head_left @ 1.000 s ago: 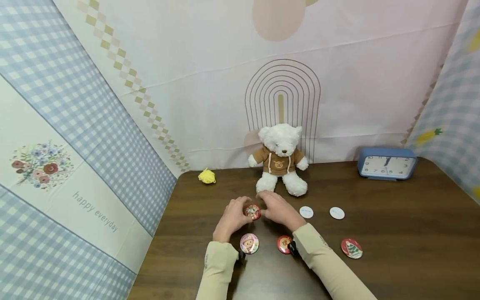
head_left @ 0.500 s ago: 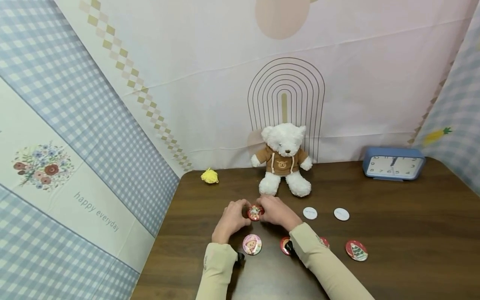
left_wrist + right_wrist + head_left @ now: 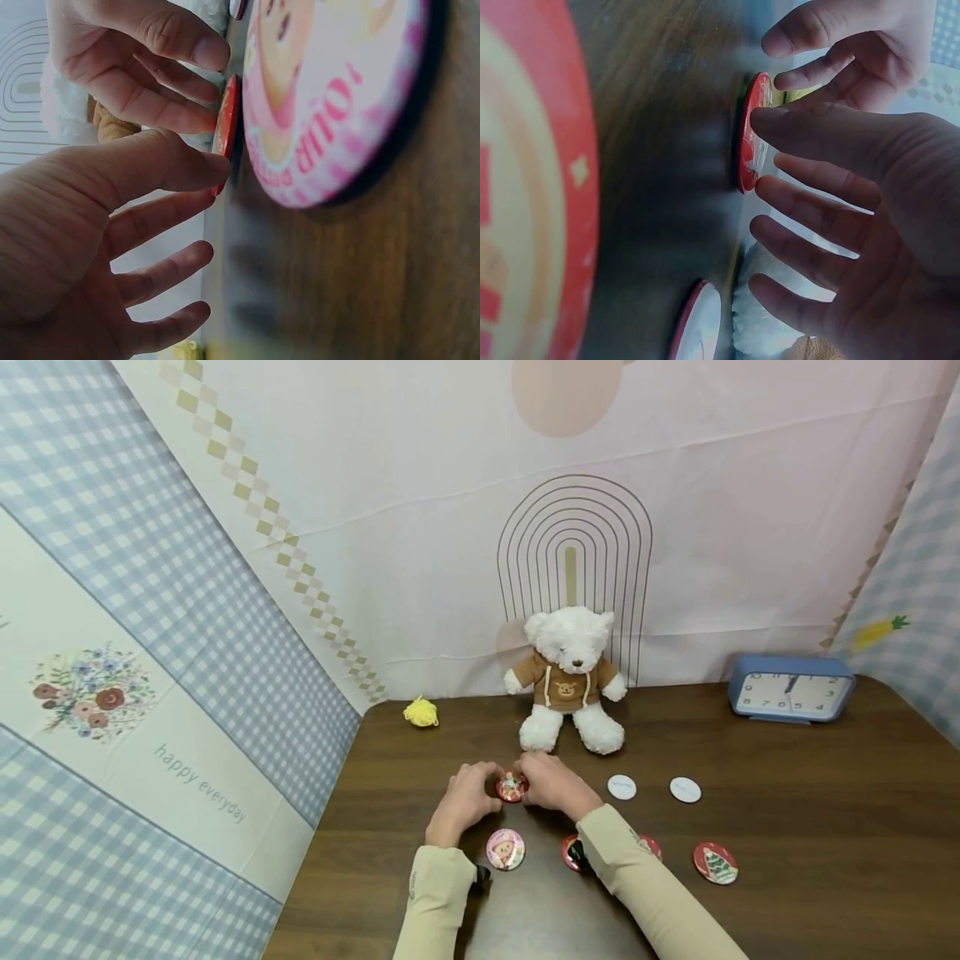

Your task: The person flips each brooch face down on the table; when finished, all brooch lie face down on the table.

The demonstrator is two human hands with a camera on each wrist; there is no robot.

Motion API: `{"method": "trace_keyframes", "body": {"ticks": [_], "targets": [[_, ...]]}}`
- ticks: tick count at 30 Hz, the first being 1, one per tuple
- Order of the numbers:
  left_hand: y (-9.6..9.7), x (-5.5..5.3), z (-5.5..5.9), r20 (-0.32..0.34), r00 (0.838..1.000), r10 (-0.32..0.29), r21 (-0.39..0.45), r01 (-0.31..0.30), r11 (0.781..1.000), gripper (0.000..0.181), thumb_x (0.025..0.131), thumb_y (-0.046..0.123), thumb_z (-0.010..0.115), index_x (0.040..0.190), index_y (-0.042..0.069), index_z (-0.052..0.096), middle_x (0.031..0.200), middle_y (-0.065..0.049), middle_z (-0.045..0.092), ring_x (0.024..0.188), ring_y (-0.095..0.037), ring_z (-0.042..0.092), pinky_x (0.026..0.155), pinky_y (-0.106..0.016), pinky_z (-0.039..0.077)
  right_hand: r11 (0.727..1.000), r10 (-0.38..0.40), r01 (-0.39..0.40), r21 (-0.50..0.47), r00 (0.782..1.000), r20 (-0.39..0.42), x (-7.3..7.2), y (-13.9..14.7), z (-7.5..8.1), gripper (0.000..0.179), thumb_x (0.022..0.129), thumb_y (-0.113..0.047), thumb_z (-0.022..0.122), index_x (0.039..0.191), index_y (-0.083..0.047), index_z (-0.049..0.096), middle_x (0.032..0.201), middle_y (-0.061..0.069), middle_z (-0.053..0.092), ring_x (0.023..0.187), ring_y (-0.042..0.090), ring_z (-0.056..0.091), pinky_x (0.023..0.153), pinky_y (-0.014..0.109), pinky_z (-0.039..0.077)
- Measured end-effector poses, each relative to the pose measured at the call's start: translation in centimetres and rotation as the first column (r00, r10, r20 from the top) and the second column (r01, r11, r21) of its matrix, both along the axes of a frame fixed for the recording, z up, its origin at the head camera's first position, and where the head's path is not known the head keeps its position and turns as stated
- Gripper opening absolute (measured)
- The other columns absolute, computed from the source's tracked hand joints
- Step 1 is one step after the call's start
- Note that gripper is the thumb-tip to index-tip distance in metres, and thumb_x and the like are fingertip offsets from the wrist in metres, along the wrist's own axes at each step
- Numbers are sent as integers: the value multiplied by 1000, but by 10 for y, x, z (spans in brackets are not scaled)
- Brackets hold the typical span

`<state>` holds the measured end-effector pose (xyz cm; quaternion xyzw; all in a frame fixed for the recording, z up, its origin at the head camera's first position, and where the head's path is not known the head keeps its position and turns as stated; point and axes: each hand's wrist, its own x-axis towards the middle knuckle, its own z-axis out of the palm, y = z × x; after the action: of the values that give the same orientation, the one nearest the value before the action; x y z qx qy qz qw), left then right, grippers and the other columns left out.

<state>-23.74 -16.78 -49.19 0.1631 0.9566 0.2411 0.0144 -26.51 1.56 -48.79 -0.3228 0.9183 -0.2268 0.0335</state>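
A round red button badge (image 3: 512, 787) with a coloured picture lies at or just above the tabletop, before the toy bear. My left hand (image 3: 465, 797) holds its left edge, thumb nearer me, fingers curved behind. From the other side my right hand (image 3: 555, 783) grips the badge with thumb and fingertips; its other fingers spread apart in the right wrist view. Just nearer to me sit a pink badge (image 3: 506, 849) and a red badge (image 3: 572, 852), the latter partly covered by my right wrist gear. Another red badge (image 3: 651, 846) shows past my sleeve.
Two white discs (image 3: 622, 787) lie face up to the right, and a badge with a tree (image 3: 716, 863) is nearer me. A white teddy bear (image 3: 570, 685), a blue clock (image 3: 792, 688) and a yellow yarn ball (image 3: 422, 712) stand along the back of the brown table (image 3: 810, 793).
My right hand has come down and closed in on the red badge from the right, and my left hand stays beside it. Since half a second ago the hands have hardly moved.
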Motion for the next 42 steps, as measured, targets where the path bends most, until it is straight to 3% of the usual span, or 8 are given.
{"method": "trace_keyframes", "body": {"ticks": [12, 25, 36, 42], "targets": [[1, 1, -4, -47, 999, -26, 18, 27, 999, 26, 77, 5, 81, 101, 10, 74, 103, -6, 71, 101, -34, 61, 84, -56, 46, 999, 39, -39, 3, 998, -55, 5, 4, -2, 22, 69, 4, 81, 80, -8, 66, 75, 1, 53, 72, 20, 50, 64, 39, 43], [-4, 1, -9, -46, 999, -17, 25, 18, 1000, 16, 85, 10, 80, 99, 13, 75, 103, -4, 72, 101, -32, 63, 86, -53, 47, 999, 26, -25, -30, 998, 50, 5, 4, -3, 20, 76, 7, 75, 90, -7, 70, 79, 1, 61, 71, 17, 51, 67, 38, 46], [-6, -1, -5, -55, 998, 18, 61, -15, 998, 13, 85, 12, 80, 95, 13, 72, 99, -3, 72, 99, -30, 64, 86, -50, 48, 995, 58, -52, -84, 996, 67, 6, 8, 4, 7, 87, -2, 72, 89, -9, 68, 75, -5, 58, 69, 14, 53, 69, 35, 47], [-6, 0, -6, -36, 999, 22, 85, -19, 996, 12, 87, 13, 79, 96, 13, 71, 98, -2, 71, 99, -30, 64, 88, -51, 46, 991, 66, -56, -119, 994, 85, 6, 8, 6, 11, 91, 1, 67, 97, -6, 71, 88, 1, 68, 81, 18, 63, 76, 39, 51]]}}
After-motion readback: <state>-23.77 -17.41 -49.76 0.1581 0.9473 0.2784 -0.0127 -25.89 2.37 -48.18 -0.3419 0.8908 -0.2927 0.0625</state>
